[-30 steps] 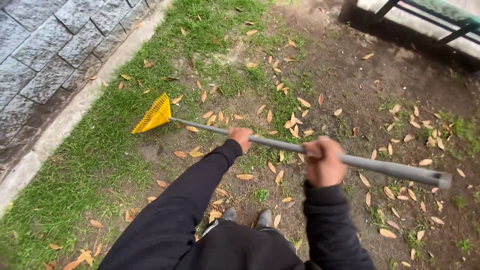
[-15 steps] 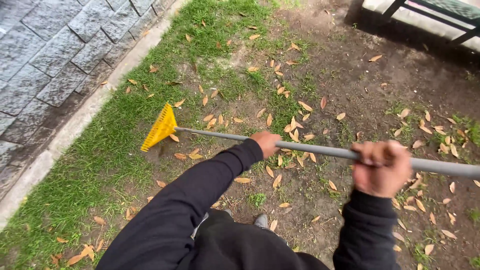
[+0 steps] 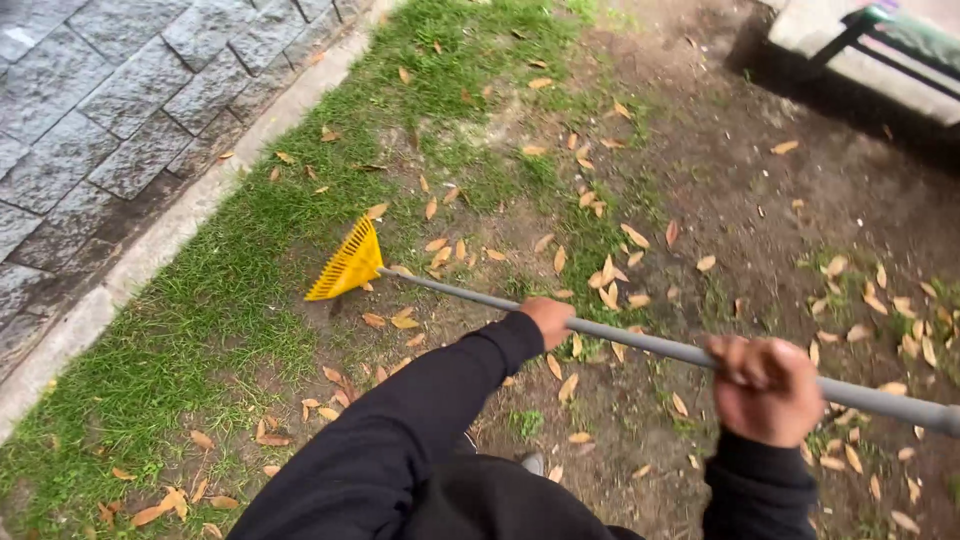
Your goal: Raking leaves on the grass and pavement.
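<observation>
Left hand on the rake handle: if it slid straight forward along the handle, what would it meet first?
The left hand grips the grey handle. Along it, bare handle runs up to the yellow rake head, so the head would probably come first; nothing else shows on the way.

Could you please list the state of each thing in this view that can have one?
Rake: yellow head tilted, over the grass, grey handle held in both hands.
Left hand: closed around the handle, nearer the head.
Right hand: closed around the handle, farther back.
Leaves: dry, scattered loose over grass and soil.
Grass: green, patchy.
Paving: grey stone, damp-looking in places.
</observation>
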